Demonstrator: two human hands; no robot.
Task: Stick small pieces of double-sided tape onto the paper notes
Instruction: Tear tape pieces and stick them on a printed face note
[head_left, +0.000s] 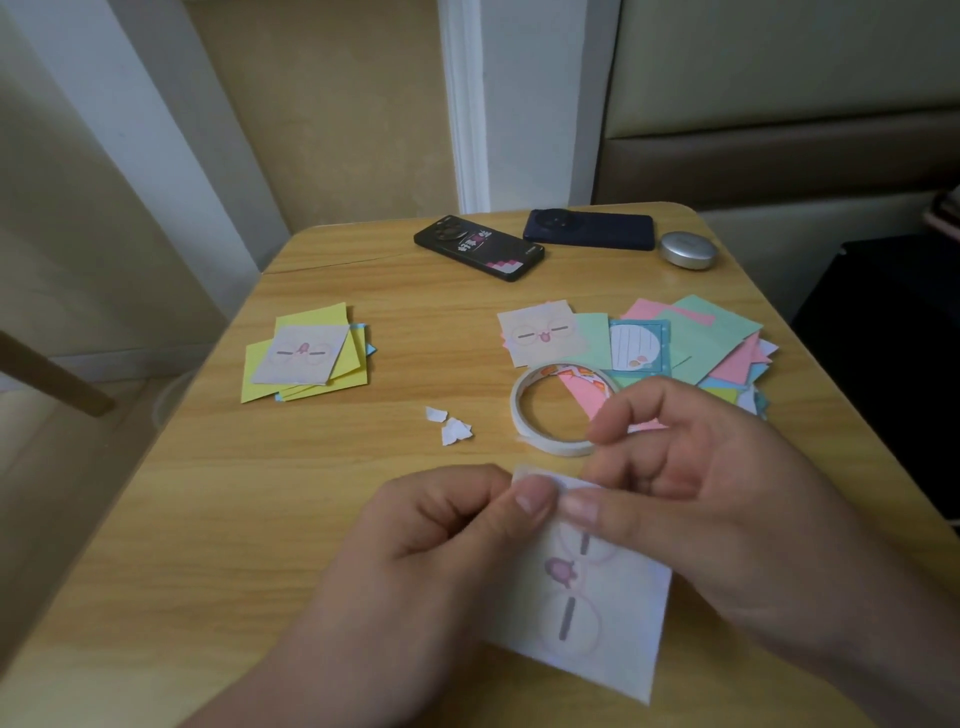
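1. A light wooden table (208, 519) with rounded corners fills the view. Beyond it stand a beige wall and a white upright moulding (470, 104), with padded beige panels at 2 o'clock.
2. At 6 o'clock, closest to the viewer, both bare hands meet over a white paper note (608, 623) printed with a cartoon face in round glasses. The note lies tilted, and its lower part rests on the table.
3. The left hand (431, 540) has its fingers curled, and its thumb pinches the top edge of the note.
4. The right hand (691, 493) pinches the same edge, its thumb just beside the left thumb, with the other fingers loosely bent above.
5. A pale strip shows at the note's top edge beneath the thumbs. It is too blurred to tell whether it is tape.
6. A roll of white double-sided tape (550, 447) lies flat just beyond the right hand, near the table's centre. Its far side rests on the right-hand notes.
7. Small torn white paper scraps (454, 428) lie just left of the roll.
8. At 10 o'clock sits a stack of yellow notes (306, 353) topped by a cartoon-face note.
9. At 2 o'clock, pink, green and blue notes (696, 338) lie fanned out and overlapping.
10. At 12 o'clock, along the far edge, lie a black phone (478, 248), a dark blue phone (589, 229) and a round silver case (688, 250).
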